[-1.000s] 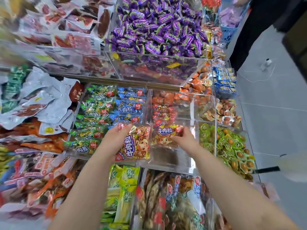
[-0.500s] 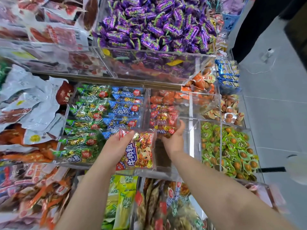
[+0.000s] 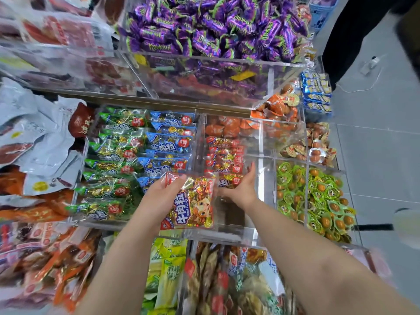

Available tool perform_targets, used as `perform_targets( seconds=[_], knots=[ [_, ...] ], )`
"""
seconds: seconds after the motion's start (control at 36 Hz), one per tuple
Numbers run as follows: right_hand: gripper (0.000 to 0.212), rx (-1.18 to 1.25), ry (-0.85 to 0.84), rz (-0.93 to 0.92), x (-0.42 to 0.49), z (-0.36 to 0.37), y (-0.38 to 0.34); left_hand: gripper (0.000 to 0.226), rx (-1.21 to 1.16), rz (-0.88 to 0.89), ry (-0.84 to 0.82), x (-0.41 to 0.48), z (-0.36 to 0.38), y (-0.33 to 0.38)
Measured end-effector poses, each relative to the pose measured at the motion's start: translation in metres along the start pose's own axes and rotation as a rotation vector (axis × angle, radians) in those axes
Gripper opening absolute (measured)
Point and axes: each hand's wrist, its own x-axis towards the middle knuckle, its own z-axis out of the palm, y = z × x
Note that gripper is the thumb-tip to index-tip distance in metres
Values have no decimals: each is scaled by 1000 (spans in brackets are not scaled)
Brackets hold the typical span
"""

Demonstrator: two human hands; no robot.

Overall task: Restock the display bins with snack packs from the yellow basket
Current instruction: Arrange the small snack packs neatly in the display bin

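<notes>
My left hand (image 3: 162,197) holds a red beef-cube snack pack (image 3: 193,205) upright over the front of a clear acrylic bin (image 3: 229,234). A row of the same red packs (image 3: 223,155) stands in the back half of that bin. My right hand (image 3: 242,188) is inside the bin with its palm against the nearest pack of the row (image 3: 230,181), thumb raised; its fingertips are hidden behind the held pack. The front part of the bin shows bare floor. The yellow basket is out of view.
Green and blue packs (image 3: 136,155) fill the bin to the left, and green egg snacks (image 3: 313,201) the bins to the right. Purple candies (image 3: 216,30) are heaped in the upper bin. A person in dark clothes (image 3: 363,30) stands at the top right on grey floor.
My right hand carried its red pack into the bin, set it against the row, and now rests on it. My left hand kept its pack, shifting slightly right.
</notes>
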Motion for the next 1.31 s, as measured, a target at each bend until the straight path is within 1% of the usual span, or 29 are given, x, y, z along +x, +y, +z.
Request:
perform_targets(
  seconds=[0.06,0.11,0.19,0.25,0.33,0.42,0.44,0.47,0.5,0.56,0.58,0.67,0.75,0.81,0.89,0.94,1.03,1.08,1.17,1.22,1.25,1.31],
  knots=[
    [148,-6,-9,35,2,-4,-2,16,10,2,-1,0,0,-1],
    [145,-30,-43,50,5,-5,-3,18,8,7,-1,-1,0,0],
    [142,-72,-118,38,9,-5,-5,52,-6,5,19,-5,2,2],
    [140,-83,-145,-10,8,-6,-4,62,-18,2,29,-6,4,3],
    [130,-86,-122,-118,5,-6,0,57,-18,-14,41,-6,5,5],
    [120,-77,-11,-238,6,1,0,28,-1,-15,21,-5,5,5],
    [117,-59,25,-270,8,3,0,30,7,-15,26,-6,4,6],
    [114,-32,50,-284,9,6,0,37,18,-21,30,-7,4,6],
    [112,-1,62,-279,11,8,1,40,22,-22,30,-7,4,7],
    [111,33,48,-230,14,9,2,27,17,-11,12,-8,5,7],
    [114,15,29,-194,16,8,3,27,20,-8,16,-7,5,8],
    [133,-124,-69,-117,21,3,4,49,22,-19,35,-8,6,8],
    [144,-218,-183,-150,20,-3,5,45,-9,-30,41,-7,7,8],
    [146,-255,-189,-184,21,-5,4,52,-15,-23,51,-6,7,8],
    [147,-196,-168,-183,24,-5,0,65,-5,-31,54,-6,8,9],
    [145,-141,-163,-192,24,-4,-1,68,2,-35,49,-5,7,9],
    [137,-101,-142,-253,21,-3,2,63,12,-13,43,-6,7,8],
    [127,-90,-108,-312,17,-2,3,67,16,-8,53,-6,7,7],
    [105,-23,-36,-418,14,1,-3,68,10,-7,62,-5,7,6],
    [96,6,-28,-443,17,5,-9,66,4,-13,69,-4,7,6],
    [97,4,-53,-427,20,6,-12,63,4,-18,70,-4,7,6],
    [107,-48,-142,-346,24,4,-12,55,8,-31,63,-3,7,7]
  ],
)
